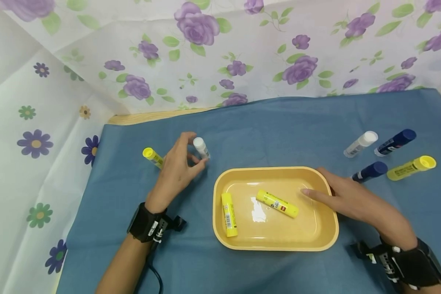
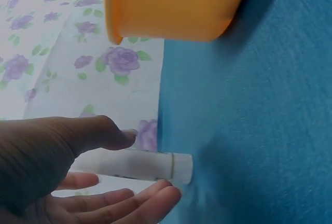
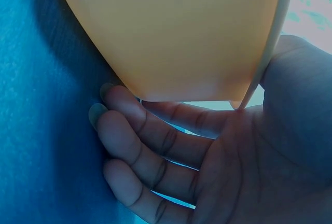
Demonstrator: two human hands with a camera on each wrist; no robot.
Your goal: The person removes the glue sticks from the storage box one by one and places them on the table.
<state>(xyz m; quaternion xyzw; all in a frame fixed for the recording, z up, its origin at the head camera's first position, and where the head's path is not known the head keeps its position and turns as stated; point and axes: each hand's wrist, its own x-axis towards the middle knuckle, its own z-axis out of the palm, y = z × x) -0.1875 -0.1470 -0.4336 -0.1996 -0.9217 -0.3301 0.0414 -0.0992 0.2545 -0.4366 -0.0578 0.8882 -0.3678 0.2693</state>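
A white glue stick [image 1: 201, 148] stands upright on the blue cloth, between the spread thumb and fingers of my left hand [image 1: 176, 167]. In the left wrist view, the thumb [image 2: 111, 133] lies on one side of the white glue stick [image 2: 140, 165] and the fingers on the other, without closing on it. My right hand [image 1: 347, 200] grips the right end of a yellow tray [image 1: 275, 243], thumb over the rim and fingers outside against its wall [image 3: 176, 42]. Two yellow glue sticks, one at left [image 1: 229, 214] and one slanted [image 1: 277, 203], lie in the tray.
A yellow glue stick [image 1: 153, 157] stands just left of my left hand. Beyond my right hand stand a white glue stick [image 1: 361, 144], two dark blue ones [image 1: 395, 143] and a yellow one [image 1: 411, 168]. A flowered sheet [image 1: 264, 53] hangs behind the blue cloth [image 1: 279, 130].
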